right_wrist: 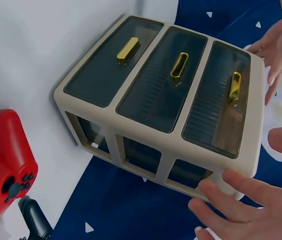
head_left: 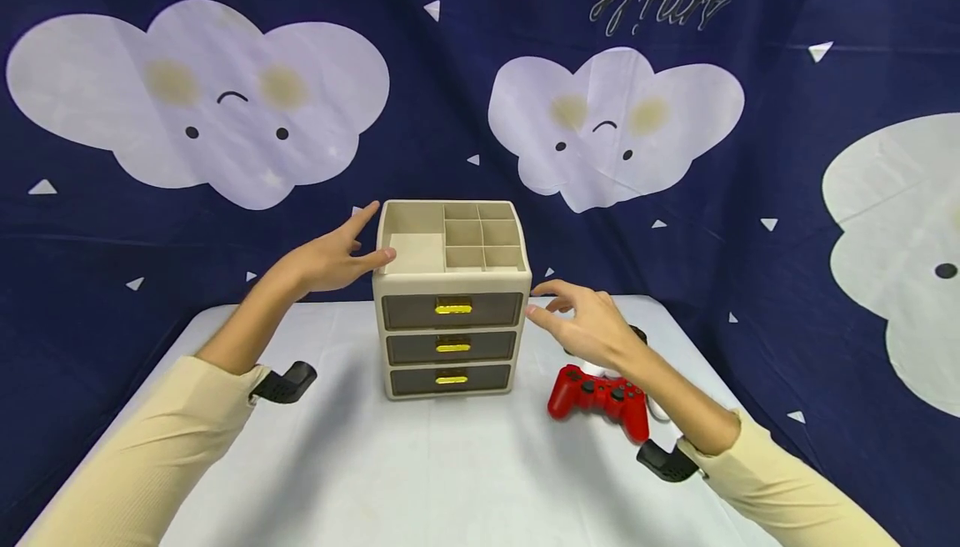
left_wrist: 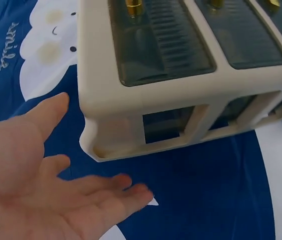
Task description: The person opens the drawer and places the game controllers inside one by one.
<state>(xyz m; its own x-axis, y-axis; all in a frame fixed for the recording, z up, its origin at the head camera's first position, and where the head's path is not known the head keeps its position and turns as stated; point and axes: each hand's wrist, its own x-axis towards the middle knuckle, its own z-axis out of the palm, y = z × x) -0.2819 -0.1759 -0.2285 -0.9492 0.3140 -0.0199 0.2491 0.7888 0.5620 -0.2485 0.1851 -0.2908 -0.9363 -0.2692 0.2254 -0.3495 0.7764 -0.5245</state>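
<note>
A cream desktop organizer (head_left: 452,281) stands upright on the table, its three dark, see-through drawers closed and fitted with gold handles. Open compartments, one large and several small, fill its top. My left hand (head_left: 330,259) is at its upper left side, fingers spread and thumb over the top edge in the head view. In the left wrist view that palm (left_wrist: 11,165) shows bare beside the organizer's side wall (left_wrist: 118,132). My right hand (head_left: 588,326) is by the upper right side, fingers loosely bent, fingertips right at the wall. Neither hand grips anything.
A red game controller (head_left: 600,397) lies right of the organizer on the white tabletop (head_left: 442,472). White and black items, partly hidden by my right arm, lie behind it. A dark blue cloth with white clouds (head_left: 615,113) hangs behind the table.
</note>
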